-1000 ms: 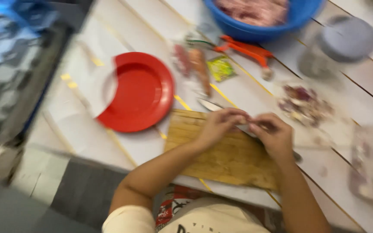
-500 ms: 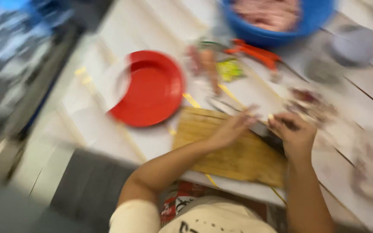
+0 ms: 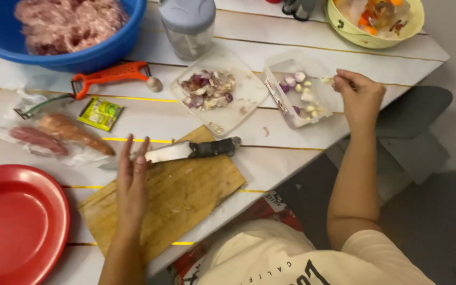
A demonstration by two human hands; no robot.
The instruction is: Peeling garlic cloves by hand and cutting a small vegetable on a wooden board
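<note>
Reaching over the far rim of a clear plastic container [image 3: 312,108], the right hand [image 3: 359,97] is seen with its fingers curled shut on a small pale piece (too small to identify) at the fingertips. Peeled shallots and garlic cloves [image 3: 299,87] are held in the container, just left of those fingers. The left hand [image 3: 132,179] is laid flat on a wooden cutting board [image 3: 186,198], fingers straight, together and gripping nothing. Just beyond its fingertips, a knife [image 3: 188,151] is rested across the board's far edge, the blade touched or nearly touched. Further left of those fingers, a bag of carrots [image 3: 54,134] and a red plate [image 3: 17,221] are found; beyond them, an orange peeler [image 3: 109,76] and a tray of peelings [image 3: 212,89].
</note>
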